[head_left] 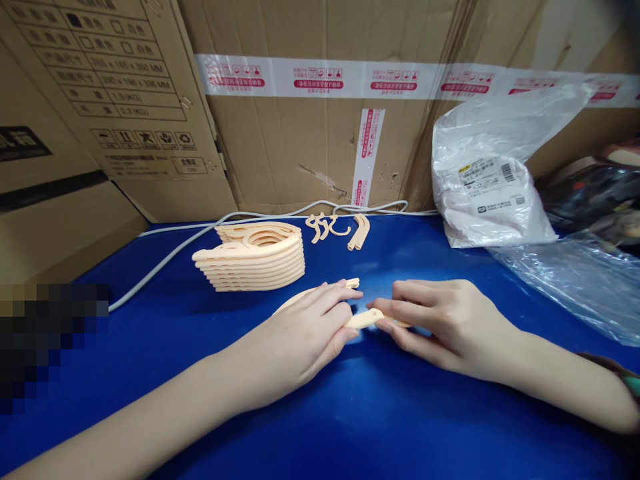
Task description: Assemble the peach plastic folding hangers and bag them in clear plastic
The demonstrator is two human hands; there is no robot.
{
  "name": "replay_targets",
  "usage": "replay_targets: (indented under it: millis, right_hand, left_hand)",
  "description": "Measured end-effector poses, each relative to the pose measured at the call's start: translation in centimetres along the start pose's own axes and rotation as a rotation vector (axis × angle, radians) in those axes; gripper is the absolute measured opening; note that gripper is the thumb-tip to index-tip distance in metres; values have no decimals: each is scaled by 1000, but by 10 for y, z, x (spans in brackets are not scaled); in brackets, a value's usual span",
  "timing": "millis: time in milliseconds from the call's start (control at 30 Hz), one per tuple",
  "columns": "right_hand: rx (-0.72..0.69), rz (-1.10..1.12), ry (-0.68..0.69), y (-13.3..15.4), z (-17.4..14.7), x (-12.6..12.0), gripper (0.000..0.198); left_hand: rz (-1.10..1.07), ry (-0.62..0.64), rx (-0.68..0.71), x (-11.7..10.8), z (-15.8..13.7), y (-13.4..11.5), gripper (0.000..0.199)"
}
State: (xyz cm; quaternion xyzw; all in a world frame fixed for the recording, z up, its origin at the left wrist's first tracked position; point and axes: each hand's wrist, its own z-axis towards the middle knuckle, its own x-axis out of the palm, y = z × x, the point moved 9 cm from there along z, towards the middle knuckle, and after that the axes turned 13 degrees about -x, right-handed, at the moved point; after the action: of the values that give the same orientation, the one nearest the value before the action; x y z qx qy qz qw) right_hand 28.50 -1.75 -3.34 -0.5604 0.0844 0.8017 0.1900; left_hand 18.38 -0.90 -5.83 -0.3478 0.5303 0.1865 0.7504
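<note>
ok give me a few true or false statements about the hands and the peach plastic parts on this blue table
1. Both hands hold one peach plastic piece between them. True: the left hand and right hand meet on it.
2. The stack of peach parts lies right of the hands. False: it lies behind the left hand.
3. A grey cable runs along the boxes. True.
4. The plastic bag sits at the far left. False: it is at the right.
5. The small loose hooks lie on the stack. False: they lie on the table beside it.
</note>
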Motion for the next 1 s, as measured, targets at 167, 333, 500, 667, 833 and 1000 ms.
replay_targets:
  millis: [167,333,500,667,833,1000]
  right_hand:
    - [132,163,61,-12,-2,10,36]
    - [262,446,90,-21,-3,21,40]
    - [338,626,49,-23,-4,27,35]
    - [468,741,28,-28,-9,32,36]
    - [418,641,90,-24,-8,30,36]
    - [363,585,108,-21,-5,29,34]
  left_hand:
    - [-22,-15,-8,0,0,1,31]
    - [6,-12,-30,3,2,3,32]
    - [11,6,-48,5,3,4,32]
    - [27,-2,-59,6,2,5,32]
    - [41,8,-48,8,3,5,31]
    - [64,16,-38,7,3,3,32]
